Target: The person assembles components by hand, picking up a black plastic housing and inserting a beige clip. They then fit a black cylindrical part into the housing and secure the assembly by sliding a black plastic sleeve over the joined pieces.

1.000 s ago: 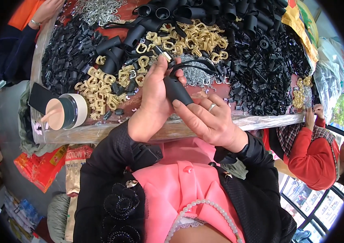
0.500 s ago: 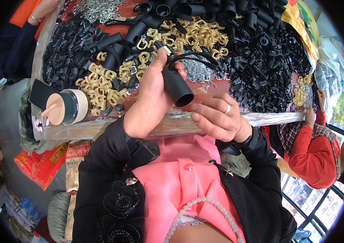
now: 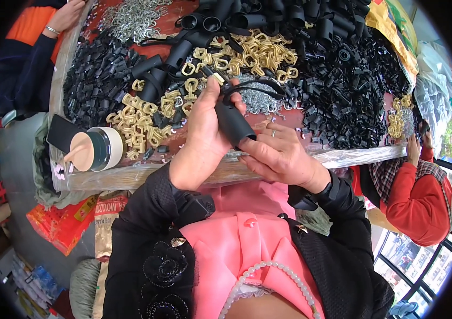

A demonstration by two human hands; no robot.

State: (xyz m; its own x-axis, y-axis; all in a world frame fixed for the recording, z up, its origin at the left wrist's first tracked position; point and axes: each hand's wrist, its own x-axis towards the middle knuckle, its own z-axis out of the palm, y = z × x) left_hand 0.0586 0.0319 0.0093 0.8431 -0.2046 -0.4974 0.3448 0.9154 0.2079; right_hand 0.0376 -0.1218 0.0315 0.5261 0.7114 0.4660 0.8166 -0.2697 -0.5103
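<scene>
My left hand point(image 3: 200, 130) is closed round a black tube point(image 3: 233, 121), held tilted with its open end toward my right hand. A thin black strap point(image 3: 260, 86) loops from the tube's upper part. Near my left thumb tip shows a small pale gold piece point(image 3: 218, 78). My right hand point(image 3: 288, 156), with a ring on one finger, has its fingers curled at the tube's open end. One fingertip reaches the rim and is partly hidden there. Behind the tube lie heaps of gold-coloured metal buckles point(image 3: 255, 53) and silver hooks point(image 3: 258, 98) on the table.
Small black parts are heaped at left point(image 3: 95, 80) and right point(image 3: 337, 114); more black tubes point(image 3: 180, 45) lie farther back. A round jar point(image 3: 106, 149) and a dark phone-like slab point(image 3: 64, 133) rest by the plastic-covered table edge point(image 3: 130, 178). Co-workers' hands show at far left point(image 3: 66, 16) and right point(image 3: 413, 150).
My right hand has moved left and up, so its fingers now touch the tube's open end. The left hand keeps its hold. The whole view has shifted slightly.
</scene>
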